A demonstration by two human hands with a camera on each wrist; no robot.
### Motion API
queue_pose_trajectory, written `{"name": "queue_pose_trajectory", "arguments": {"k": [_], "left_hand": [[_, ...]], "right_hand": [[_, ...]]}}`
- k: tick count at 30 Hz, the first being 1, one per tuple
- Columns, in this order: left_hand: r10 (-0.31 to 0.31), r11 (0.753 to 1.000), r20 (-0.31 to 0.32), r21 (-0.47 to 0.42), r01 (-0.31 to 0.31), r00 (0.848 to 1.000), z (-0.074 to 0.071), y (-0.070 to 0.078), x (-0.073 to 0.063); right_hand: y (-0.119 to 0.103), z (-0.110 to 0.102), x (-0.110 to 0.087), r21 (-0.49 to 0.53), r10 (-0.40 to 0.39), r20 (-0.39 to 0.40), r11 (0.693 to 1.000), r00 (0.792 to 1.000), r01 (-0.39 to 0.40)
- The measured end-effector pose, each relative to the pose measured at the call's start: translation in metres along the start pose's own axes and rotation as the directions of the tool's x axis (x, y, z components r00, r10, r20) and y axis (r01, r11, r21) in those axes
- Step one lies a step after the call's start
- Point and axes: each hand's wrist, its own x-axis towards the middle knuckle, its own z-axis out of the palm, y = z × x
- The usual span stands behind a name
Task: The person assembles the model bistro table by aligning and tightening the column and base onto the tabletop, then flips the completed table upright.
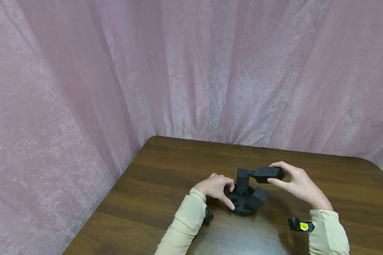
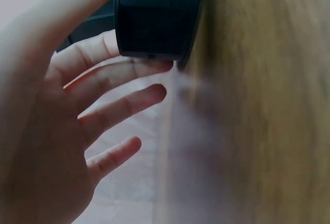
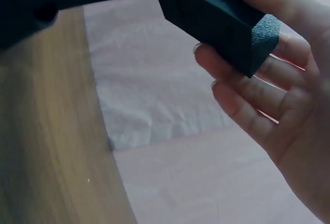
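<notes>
A black round base with a raised rim sits on the wooden table, with a black upright block and a black tilted block rising from it. My left hand grips the rim from the left between thumb and fingers; in the left wrist view the lower fingers stay spread apart. My right hand holds a black rectangular block by its right end, thumb on one side and fingers on the other. Its narrow neck points left at the top of the upright block; whether the two are joined I cannot tell.
The brown wooden table has a rounded far left corner. Behind and to the left hangs a pink curtain. A black wrist device with a yellow label sits at the right sleeve, and another dark device at the left sleeve.
</notes>
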Motion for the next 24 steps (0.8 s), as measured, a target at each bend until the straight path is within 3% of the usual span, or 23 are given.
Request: {"name": "queue_pose_trajectory", "arguments": {"k": [5,9,14,19,24], "left_hand": [[-0.025,1.0,-0.041,0.012,0.025,0.999,0.001,0.006,0.003],[-0.043,0.99,-0.022,-0.135,0.039,0.999,0.0,0.004,0.005],[-0.026,0.965,0.016,-0.262,0.029,1.0,0.0,-0.002,0.004],[-0.018,0.973,-0.022,-0.232,0.013,1.0,0.0,0.002,0.005],[-0.083,0.983,-0.077,-0.168,0.069,0.994,0.0,0.006,0.006]], "right_hand": [[-0.01,0.005,0.003,0.026,-0.065,-0.037,0.997,0.997,0.066],[-0.016,0.01,0.006,0.03,-0.131,-0.052,0.991,0.99,0.133],[-0.023,0.015,0.009,0.045,-0.176,0.034,0.984,0.984,0.175],[-0.028,0.02,0.01,0.054,-0.192,0.147,0.981,0.97,0.186],[-0.031,0.023,0.01,0.054,-0.198,0.233,0.98,0.952,0.191]]}}
